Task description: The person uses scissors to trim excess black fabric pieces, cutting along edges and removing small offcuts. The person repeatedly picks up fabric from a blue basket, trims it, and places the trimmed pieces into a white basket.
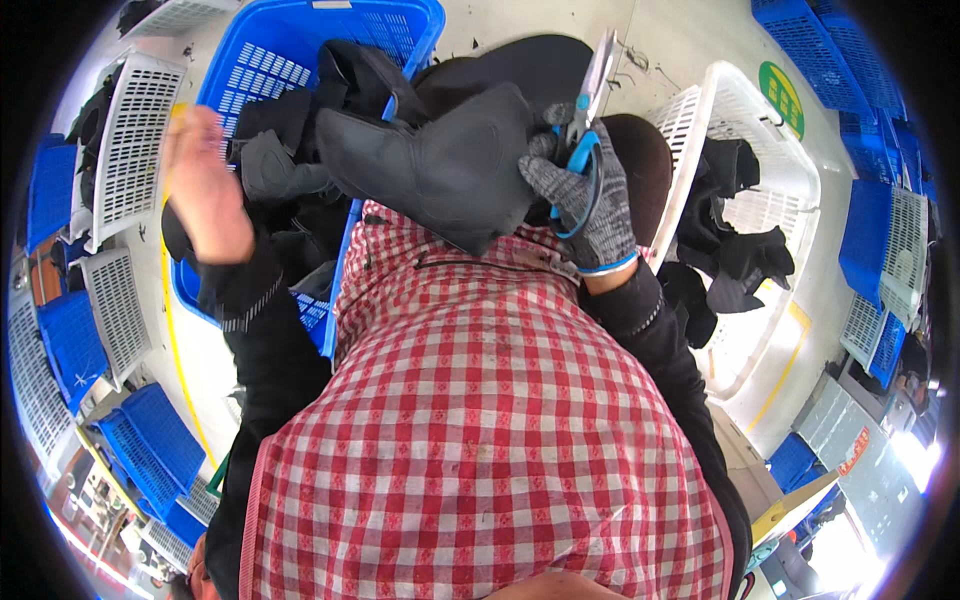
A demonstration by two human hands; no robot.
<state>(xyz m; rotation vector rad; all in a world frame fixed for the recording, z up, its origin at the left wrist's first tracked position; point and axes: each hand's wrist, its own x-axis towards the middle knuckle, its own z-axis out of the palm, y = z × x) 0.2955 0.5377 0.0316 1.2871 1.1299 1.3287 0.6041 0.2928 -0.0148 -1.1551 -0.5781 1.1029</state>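
Observation:
My left hand (207, 190), bare and blurred by motion, is raised over the left rim of a blue basket (425, 35), its fingers stretched out with nothing visible in them. My right hand (585, 205), in a grey knit glove, grips scissors (582, 155) with blue handles, the blades pointing up and away from me. Just left of the glove, a black curved fabric piece (440, 165) with a stitched or moulded outline lies over my lap. The gloved fingers meet its right edge; whether they pinch it is hard to see. More black pieces (285, 165) fill the blue basket.
To my right stands a white basket (810, 190) holding several black pieces (745, 265). Blue and white crates (135, 130) line both sides. Dark scraps lie on the pale floor (660, 30), and a round green floor sticker (781, 98) sits beyond the white basket.

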